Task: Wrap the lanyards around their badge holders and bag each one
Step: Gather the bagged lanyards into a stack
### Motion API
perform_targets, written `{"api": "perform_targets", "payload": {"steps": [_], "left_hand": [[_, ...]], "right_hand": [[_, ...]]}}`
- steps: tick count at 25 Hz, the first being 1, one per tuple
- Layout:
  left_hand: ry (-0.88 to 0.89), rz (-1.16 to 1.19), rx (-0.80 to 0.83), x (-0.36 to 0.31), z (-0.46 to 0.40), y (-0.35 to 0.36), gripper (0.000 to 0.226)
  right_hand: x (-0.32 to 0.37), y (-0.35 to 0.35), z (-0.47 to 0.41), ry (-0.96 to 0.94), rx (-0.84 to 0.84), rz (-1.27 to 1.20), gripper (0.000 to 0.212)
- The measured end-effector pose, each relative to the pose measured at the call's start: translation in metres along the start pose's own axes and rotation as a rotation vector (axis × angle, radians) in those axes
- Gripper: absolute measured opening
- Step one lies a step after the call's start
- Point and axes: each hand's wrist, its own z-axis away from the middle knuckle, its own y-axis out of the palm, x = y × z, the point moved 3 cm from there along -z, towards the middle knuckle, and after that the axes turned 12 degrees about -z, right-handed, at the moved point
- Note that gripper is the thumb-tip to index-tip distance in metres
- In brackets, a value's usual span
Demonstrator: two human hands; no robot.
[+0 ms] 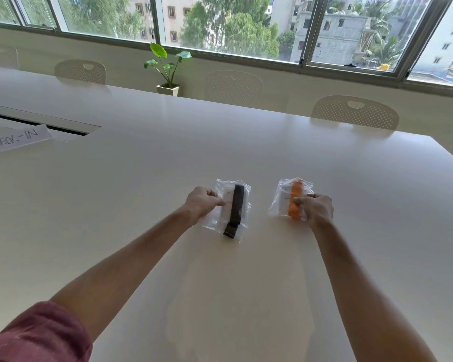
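Observation:
Two clear plastic bags lie side by side on the white table (pixel 246 283). The left bag (pixel 237 228) holds a badge holder wrapped in a black lanyard (pixel 237 205). My left hand (pixel 203 201) pinches that bag's left edge with closed fingers. The right bag (pixel 279 202) holds a badge holder wrapped in an orange lanyard (pixel 296 194). My right hand (pixel 318 207) grips the right bag from its right side, thumb lying across the orange lanyard. Both arms reach forward, nearly straight.
A paper sign reading CHECK-IN (pixel 13 141) lies at the far left beside a cable slot (pixel 45 121) in the table. White chairs (pixel 355 113) line the far edge. A potted plant (pixel 168 71) stands below the windows.

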Motion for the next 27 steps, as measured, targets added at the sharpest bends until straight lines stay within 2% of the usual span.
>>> {"api": "perform_targets", "payload": {"steps": [5,13,18,22,27], "left_hand": [[0.009,0.02,0.113,0.0,0.0,0.003,0.018],[-0.048,0.059,0.234,-0.001,0.014,0.0,0.005],[-0.096,0.091,0.203,0.002,0.019,0.003,0.006],[-0.121,0.152,0.198,0.001,0.028,0.014,0.008],[-0.09,0.163,0.101,0.001,0.037,0.025,0.012]], "right_hand": [[-0.002,0.003,-0.005,-0.008,0.139,-0.001,0.011],[-0.001,0.011,0.015,0.013,0.373,-0.069,0.018],[-0.005,0.019,0.036,0.017,0.426,-0.085,0.023],[-0.019,0.031,0.05,0.003,0.412,-0.129,0.019],[-0.028,0.038,0.054,-0.01,0.392,-0.171,0.013]]}}
